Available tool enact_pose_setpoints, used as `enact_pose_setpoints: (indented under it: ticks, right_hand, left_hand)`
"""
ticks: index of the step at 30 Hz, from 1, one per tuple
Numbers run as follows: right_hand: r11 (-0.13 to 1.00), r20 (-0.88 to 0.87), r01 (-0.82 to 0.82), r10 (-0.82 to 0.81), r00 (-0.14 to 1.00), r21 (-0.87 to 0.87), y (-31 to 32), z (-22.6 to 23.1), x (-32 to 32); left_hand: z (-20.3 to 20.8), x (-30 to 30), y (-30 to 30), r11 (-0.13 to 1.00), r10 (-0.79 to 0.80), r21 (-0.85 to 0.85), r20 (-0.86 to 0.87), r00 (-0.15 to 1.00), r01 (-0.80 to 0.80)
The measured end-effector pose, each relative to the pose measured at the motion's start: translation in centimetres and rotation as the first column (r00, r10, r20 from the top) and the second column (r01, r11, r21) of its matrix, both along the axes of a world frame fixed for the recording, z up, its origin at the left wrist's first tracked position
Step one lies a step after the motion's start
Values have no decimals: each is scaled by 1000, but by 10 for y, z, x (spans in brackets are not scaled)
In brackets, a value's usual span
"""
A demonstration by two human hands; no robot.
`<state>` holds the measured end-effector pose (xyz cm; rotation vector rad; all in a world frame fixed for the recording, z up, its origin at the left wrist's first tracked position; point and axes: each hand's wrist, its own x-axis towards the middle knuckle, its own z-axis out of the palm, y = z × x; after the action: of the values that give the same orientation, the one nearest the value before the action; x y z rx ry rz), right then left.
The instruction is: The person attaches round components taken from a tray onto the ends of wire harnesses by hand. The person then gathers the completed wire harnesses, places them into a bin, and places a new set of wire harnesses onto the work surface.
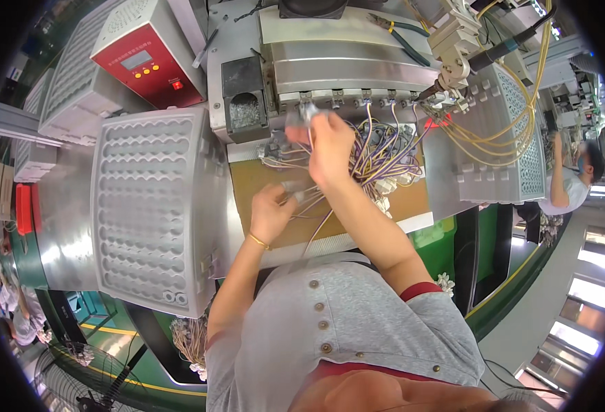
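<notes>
A bundle of purple and yellow wires (378, 154) lies on the brown board (412, 199) at the middle of the counter (69, 206), just under the grey machine (350, 69) with its row of small slots. The right hand (326, 147) is raised at that row, fingers pinched around a blurred wire end. The left hand (271, 213) rests lower on the board, closed on a few loose wire strands. One white perforated tray (151, 206) sits left of the board, one red control box (148, 55) behind it, and one pair of green-handled pliers (402, 31) on the machine top. Another person (570, 185) works far right.
</notes>
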<state>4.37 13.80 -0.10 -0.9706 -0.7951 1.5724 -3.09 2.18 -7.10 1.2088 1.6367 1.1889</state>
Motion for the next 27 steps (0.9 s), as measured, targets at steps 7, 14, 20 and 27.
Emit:
enact_pose_setpoints:
  ticks: [7, 14, 20, 27]
  right_hand:
    - [760, 809, -384, -304, 503, 524, 11, 12, 36]
    - [402, 866, -839, 181, 466, 367, -19, -10, 58]
    - [451, 782, -879, 486, 390, 158, -13, -28, 68]
    - [403, 768, -862, 430, 475, 308, -16, -18, 61]
  left_hand:
    - [9, -12, -4, 992, 47, -120, 202, 978, -22]
    - [18, -11, -12, 985, 168, -37, 428, 888, -169]
    - [39, -28, -20, 960, 212, 230, -228, 950, -159]
    - [84, -41, -28, 831, 420, 554, -565, 710, -51]
